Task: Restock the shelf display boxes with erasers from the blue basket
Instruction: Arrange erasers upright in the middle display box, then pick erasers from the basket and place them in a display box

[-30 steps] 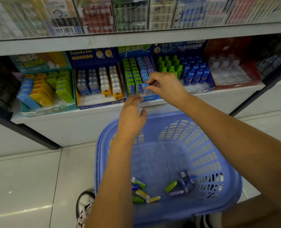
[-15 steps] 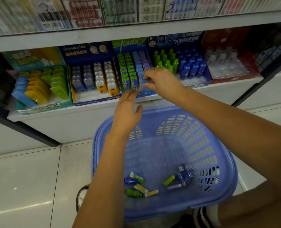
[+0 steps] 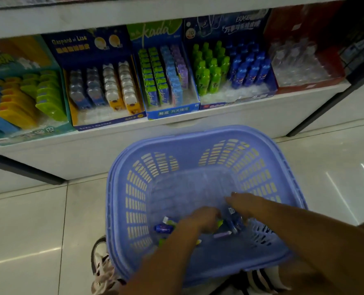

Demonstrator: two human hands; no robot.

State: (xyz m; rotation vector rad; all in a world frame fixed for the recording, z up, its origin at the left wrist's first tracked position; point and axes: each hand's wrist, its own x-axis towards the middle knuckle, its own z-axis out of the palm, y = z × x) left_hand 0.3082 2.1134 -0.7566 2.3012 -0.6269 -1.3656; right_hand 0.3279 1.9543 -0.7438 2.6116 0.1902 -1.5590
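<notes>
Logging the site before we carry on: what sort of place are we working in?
Most likely a stationery shop aisle. A white shelf holds printed display boxes packed with rows of coloured erasers, one headed ERASER. A blue basket of the shopping kind sits before it, with glossy tiled floor around it.

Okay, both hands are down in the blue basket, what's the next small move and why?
Probably pinch one loose eraser, such as the purple eraser lying near the left hand and right hand. Both hands are low in the basket, neither plainly holding anything, and the kada box shows bare tray at its front.
</notes>
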